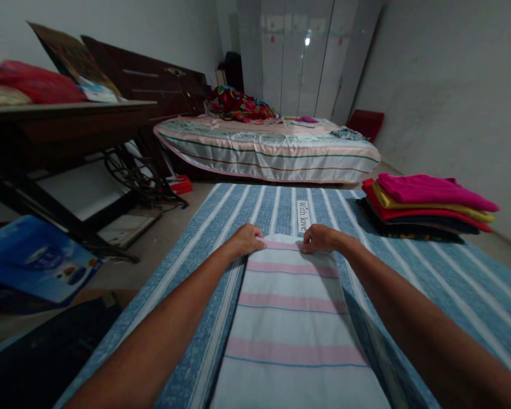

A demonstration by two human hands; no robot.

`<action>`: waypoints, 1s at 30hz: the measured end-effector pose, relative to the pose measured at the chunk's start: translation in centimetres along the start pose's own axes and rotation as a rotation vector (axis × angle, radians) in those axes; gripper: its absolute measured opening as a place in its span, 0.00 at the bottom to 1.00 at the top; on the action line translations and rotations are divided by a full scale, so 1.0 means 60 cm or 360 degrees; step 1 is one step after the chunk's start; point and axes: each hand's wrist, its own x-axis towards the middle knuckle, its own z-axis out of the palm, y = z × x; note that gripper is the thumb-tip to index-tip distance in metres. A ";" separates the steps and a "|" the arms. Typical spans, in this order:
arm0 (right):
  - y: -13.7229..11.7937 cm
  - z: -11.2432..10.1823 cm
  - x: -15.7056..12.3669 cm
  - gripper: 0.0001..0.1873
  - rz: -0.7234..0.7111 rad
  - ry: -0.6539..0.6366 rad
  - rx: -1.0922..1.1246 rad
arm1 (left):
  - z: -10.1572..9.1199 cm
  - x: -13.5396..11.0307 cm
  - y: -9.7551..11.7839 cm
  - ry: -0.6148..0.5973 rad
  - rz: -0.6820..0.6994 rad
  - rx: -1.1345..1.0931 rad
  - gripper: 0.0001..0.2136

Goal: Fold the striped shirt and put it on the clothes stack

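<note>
A long strip of folded cloth (296,326), white with pink bands and thin blue lines, lies lengthwise before me on a blue striped cover (187,272). Its far end is pinched at both corners. My left hand (247,240) is closed on the left corner, and my right hand (318,238) is closed on the right one. The near end of the cloth runs out of view at the bottom. Just beyond the hands, the printed words "With love" (302,216) show on the cover.
To the right sits a stack of folded clothes (430,204) in pink, yellow, red and dark colours. A bed (264,150) with a floral blanket (242,105) stands beyond, before a white wardrobe (293,57). At left are a sewing machine table (68,122) and a blue box (38,261).
</note>
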 end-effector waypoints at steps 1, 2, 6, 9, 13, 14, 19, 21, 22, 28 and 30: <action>0.000 0.005 0.000 0.07 0.0016 0.0022 -0.0025 | 0.004 0.001 -0.002 0.0024 -0.0003 0.0048 0.09; 0.001 0.009 -0.001 0.08 0.0025 0.0046 -0.0043 | 0.008 0.000 -0.005 0.0046 -0.0002 0.0075 0.09; 0.007 0.019 -0.009 0.10 0.0018 0.0130 -0.0088 | 0.014 -0.007 -0.017 0.0110 0.0013 0.0098 0.10; 0.010 0.020 -0.014 0.10 0.0023 0.0162 -0.0117 | 0.009 -0.014 -0.021 0.0214 -0.0041 0.0177 0.12; 0.008 0.021 -0.022 0.12 0.0038 0.0233 -0.0179 | -0.003 -0.030 -0.014 0.0412 -0.0130 0.0456 0.13; 0.006 0.021 -0.024 0.12 0.0038 0.0258 -0.0198 | -0.004 -0.038 -0.009 0.0446 -0.0106 0.0529 0.12; -0.003 0.019 -0.038 0.12 0.0099 0.0381 -0.0318 | 0.016 -0.104 0.031 0.0452 0.0289 0.0743 0.11; -0.011 0.018 -0.049 0.11 0.0152 0.0442 -0.0391 | 0.040 -0.135 0.045 0.0300 0.0501 0.0763 0.13; -0.018 0.019 -0.059 0.10 0.0175 0.0474 -0.0426 | 0.053 -0.149 0.050 0.0197 0.0594 0.0778 0.15; -0.083 0.086 -0.172 0.11 -0.0303 0.0738 -0.0704 | 0.110 -0.190 0.049 -0.0154 0.0621 0.0833 0.25; -0.097 0.129 -0.213 0.12 -0.0526 0.0810 -0.0635 | 0.115 -0.190 0.044 -0.0193 0.0564 0.0871 0.25</action>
